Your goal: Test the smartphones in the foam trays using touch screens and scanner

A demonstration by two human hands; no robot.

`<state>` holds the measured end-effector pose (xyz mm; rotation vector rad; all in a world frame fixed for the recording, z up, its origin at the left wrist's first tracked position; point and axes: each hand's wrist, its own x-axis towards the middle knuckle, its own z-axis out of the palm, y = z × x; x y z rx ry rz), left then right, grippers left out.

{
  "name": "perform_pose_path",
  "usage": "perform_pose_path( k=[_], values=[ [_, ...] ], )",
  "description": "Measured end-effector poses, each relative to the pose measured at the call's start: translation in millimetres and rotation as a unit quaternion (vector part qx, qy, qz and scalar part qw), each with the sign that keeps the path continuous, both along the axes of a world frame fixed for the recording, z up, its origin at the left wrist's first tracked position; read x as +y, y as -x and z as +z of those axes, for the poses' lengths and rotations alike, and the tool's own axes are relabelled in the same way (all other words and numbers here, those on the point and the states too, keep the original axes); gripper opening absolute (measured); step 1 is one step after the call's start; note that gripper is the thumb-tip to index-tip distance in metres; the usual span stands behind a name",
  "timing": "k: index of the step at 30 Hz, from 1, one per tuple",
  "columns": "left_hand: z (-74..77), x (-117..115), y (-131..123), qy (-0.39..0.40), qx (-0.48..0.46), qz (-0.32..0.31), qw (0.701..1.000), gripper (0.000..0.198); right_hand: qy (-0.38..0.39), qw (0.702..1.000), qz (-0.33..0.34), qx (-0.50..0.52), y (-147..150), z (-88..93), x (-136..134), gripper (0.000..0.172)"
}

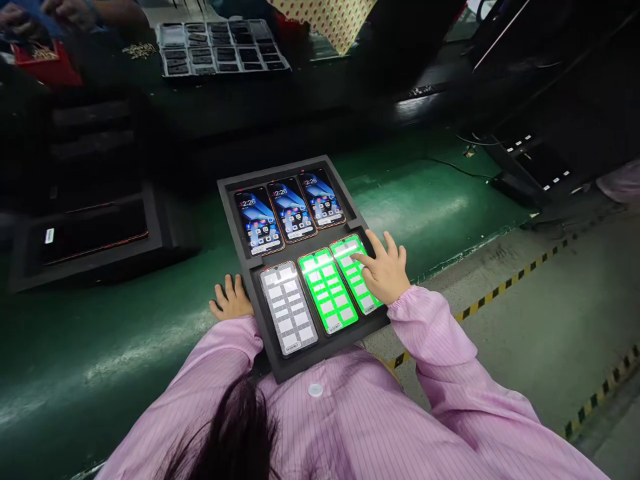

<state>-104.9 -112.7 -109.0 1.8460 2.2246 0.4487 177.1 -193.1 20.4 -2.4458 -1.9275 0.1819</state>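
Observation:
A dark foam tray (273,363) lies before me, holding several smartphones in two rows. Along the far row, each phone (300,207) shows a 12:26 home screen. In the near row, the left phone (290,310) has a white and grey grid, while the middle phone (329,293) and the right phone (356,273) show green and white grids. My right hand (387,270) is over the right phone, index finger at its upper screen and other fingers spread. Flat on the bench, left of the tray, rests my left hand (233,300), fingers apart, nothing in it.
The green bench (145,333) runs beneath the tray. At left stands another foam tray (170,227) with a dark phone (95,230). A compartment tray (220,50) of dark pieces sits at the back, near a co-worker's hands (75,13). Dark devices (535,160) lie at right.

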Motion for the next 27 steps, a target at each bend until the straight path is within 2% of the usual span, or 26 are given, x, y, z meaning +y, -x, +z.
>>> perform_pose_path(
  k=[5, 13, 16, 20, 23, 27],
  values=[
    [5.5, -0.8, -1.5, 0.011, -0.007, -0.003, 1.0, 0.039, 0.004, 1.0, 0.001, 0.002, 0.1, 0.2, 17.2, 0.04],
    [-5.9, 2.0, 4.2, 0.029, -0.026, 0.003, 0.999, 0.041, 0.011, 0.999, -0.016, 0.026, 1.8, 4.0, 38.0, 0.043],
    [-5.8, 2.2, 4.1, 0.034, -0.019, 0.0, 0.999, 0.041, -0.025, 0.998, -0.029, 0.043, -4.4, 5.4, 34.7, 0.043],
    [-0.1, 0.5, 1.5, 0.049, 0.008, -0.011, 0.999, 0.043, -0.125, 0.989, -0.056, 0.064, -3.6, 9.9, 17.4, 0.04],
    [7.6, -2.2, -1.2, 0.075, 0.027, -0.02, 0.997, 0.045, -0.138, 0.987, 0.005, 0.084, 18.5, 11.9, 5.6, 0.037],
    [18.6, -6.5, -5.0, 0.097, 0.062, -0.034, 0.993, 0.05, -0.075, 0.986, 0.119, 0.087, 67.5, 11.6, 5.1, 0.038]
  ],
)
